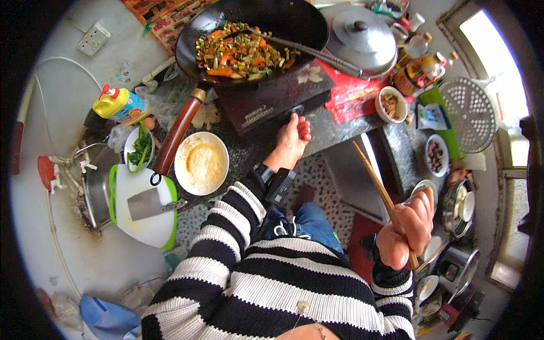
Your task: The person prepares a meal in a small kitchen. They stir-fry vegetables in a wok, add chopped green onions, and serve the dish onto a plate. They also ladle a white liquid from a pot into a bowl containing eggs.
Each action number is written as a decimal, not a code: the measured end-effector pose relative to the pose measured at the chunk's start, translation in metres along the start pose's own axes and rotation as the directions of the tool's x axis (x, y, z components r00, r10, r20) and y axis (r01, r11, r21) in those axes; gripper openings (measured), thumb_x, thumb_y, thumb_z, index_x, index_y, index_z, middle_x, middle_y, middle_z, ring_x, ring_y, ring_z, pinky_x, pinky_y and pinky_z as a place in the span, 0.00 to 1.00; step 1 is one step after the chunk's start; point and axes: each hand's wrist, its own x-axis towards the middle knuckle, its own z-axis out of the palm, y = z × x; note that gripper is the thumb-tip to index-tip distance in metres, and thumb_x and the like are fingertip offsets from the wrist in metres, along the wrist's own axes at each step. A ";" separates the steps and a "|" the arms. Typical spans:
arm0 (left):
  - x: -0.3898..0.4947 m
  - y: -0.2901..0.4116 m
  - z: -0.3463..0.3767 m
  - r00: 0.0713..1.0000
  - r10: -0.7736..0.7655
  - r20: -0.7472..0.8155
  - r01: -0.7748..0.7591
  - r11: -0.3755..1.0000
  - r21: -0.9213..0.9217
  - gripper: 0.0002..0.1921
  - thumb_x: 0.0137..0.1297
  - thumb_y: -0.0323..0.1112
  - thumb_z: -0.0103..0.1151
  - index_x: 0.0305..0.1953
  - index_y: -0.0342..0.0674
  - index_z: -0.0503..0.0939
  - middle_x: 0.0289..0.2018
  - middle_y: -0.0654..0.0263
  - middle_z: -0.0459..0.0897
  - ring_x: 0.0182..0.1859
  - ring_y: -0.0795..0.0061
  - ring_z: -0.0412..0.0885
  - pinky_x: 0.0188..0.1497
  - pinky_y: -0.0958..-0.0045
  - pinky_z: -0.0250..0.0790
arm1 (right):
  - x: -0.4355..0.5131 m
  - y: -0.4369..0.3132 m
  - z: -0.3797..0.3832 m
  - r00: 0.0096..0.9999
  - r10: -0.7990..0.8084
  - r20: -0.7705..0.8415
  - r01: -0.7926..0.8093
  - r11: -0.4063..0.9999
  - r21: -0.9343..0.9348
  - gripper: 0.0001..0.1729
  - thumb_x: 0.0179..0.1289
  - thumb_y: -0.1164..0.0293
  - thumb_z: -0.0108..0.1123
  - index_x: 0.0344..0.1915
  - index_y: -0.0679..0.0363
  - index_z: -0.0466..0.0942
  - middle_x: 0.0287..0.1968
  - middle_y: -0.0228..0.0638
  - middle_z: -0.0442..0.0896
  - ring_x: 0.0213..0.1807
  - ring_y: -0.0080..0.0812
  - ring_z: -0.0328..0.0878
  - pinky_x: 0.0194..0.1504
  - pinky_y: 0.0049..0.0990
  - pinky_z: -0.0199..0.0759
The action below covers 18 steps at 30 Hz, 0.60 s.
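Observation:
My left hand (293, 138) reaches to the front edge of a dark induction cooker (276, 97), thumb extended and fingers curled, holding nothing; whether the thumb touches the cooker cannot be told. On the cooker stands a black wok (304, 21) of chopped mixed vegetables (250, 55), with a metal spatula (314, 53) resting across its rim. Its brown wooden handle (178, 131) points to the lower left. My right hand (408, 229), off to the right, grips wooden chopsticks (378, 182). A small bowl (425, 187) lies partly hidden behind its fingers.
Left are a white bowl (202, 163), a bowl of greens (139, 148), a cleaver (146, 204) on a green-edged cutting board (127, 229), and a sink (97, 193). Right are a lidded pot (361, 42), bottles (416, 70), a bowl of food (391, 106) and a perforated metal disc (467, 114).

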 end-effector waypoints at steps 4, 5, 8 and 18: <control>-0.014 0.007 -0.010 0.998 -0.004 0.063 -0.006 0.987 0.163 0.18 0.70 0.52 0.53 0.40 0.41 0.76 0.30 0.66 0.80 0.30 0.74 0.75 0.31 0.74 0.68 | -0.031 0.004 0.026 0.996 -0.035 0.085 0.017 0.979 0.205 0.30 0.58 0.43 0.59 0.34 0.63 0.76 0.23 0.31 0.70 0.21 0.31 0.63 0.23 0.31 0.54; -0.023 0.007 -0.017 0.997 -0.040 0.071 0.026 0.980 0.197 0.18 0.70 0.52 0.53 0.40 0.41 0.76 0.30 0.66 0.80 0.29 0.75 0.76 0.30 0.74 0.68 | -0.039 0.004 0.038 0.990 -0.020 0.142 -0.023 0.955 0.296 0.25 0.52 0.51 0.68 0.36 0.62 0.76 0.24 0.31 0.72 0.23 0.31 0.66 0.25 0.29 0.58; -0.073 -0.007 -0.063 0.979 -0.178 0.098 0.135 0.931 0.339 0.18 0.69 0.52 0.53 0.43 0.43 0.75 0.34 0.66 0.80 0.33 0.76 0.77 0.34 0.73 0.70 | -0.064 -0.001 0.103 0.973 -0.088 0.212 -0.014 0.899 0.438 0.18 0.47 0.62 0.70 0.35 0.60 0.75 0.31 0.33 0.71 0.32 0.35 0.71 0.33 0.29 0.65; -0.230 -0.056 -0.159 0.972 -0.066 -0.224 0.202 0.716 0.668 0.12 0.66 0.28 0.46 0.50 0.36 0.73 0.44 0.60 0.79 0.39 0.66 0.78 0.38 0.64 0.71 | -0.114 -0.035 0.269 0.846 -0.505 0.169 0.351 0.768 0.536 0.06 0.52 0.66 0.58 0.22 0.54 0.79 0.36 0.35 0.76 0.41 0.39 0.77 0.40 0.36 0.73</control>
